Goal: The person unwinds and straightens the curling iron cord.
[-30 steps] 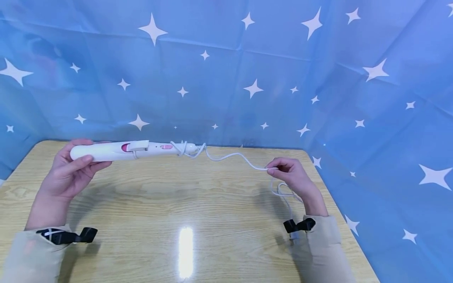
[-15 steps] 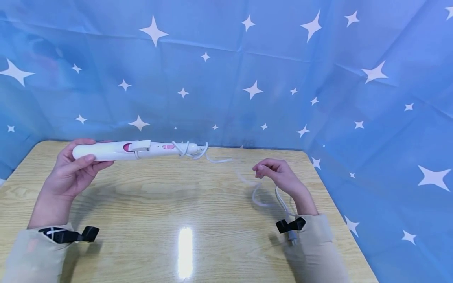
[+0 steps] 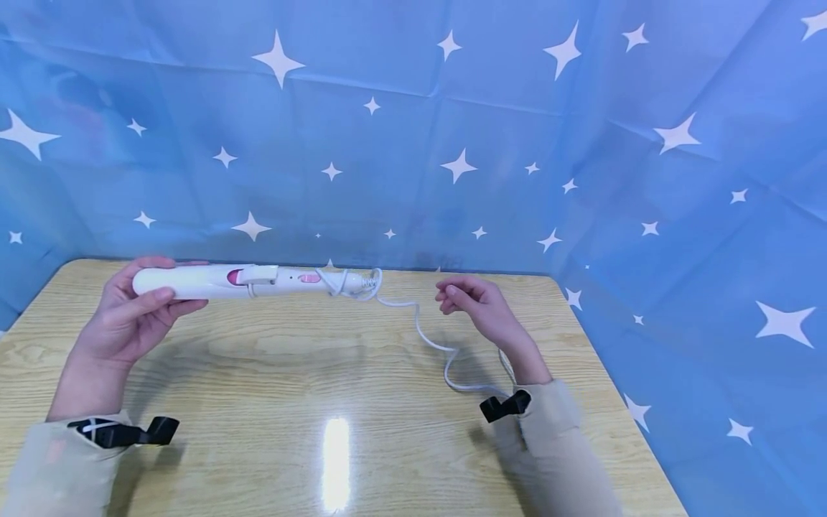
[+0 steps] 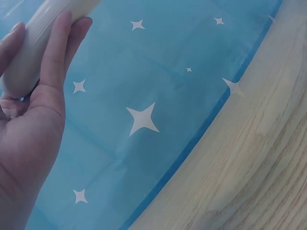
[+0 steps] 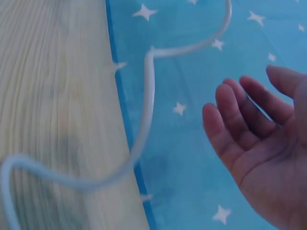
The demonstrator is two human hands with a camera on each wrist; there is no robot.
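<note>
My left hand grips a white hair styling iron by its rounded end, thumb in front and fingers behind. The iron lies level above the table, with pink parts near a clip and a pink switch on the handle. Its white cord is looped around the handle end, then hangs down in bends toward the right forearm. My right hand hovers right of the handle end, fingers loosely bent, holding nothing. In the right wrist view the cord passes apart from the fingertips. The plug is hidden under the right arm.
A wooden table spans the space below the hands. Behind it and along the right side hangs a blue cloth with white stars. Each wrist wears a black camera mount.
My right hand has let go of the cord and moved left toward the iron. The cord now sags lower between them. The left hand and the iron have barely moved.
</note>
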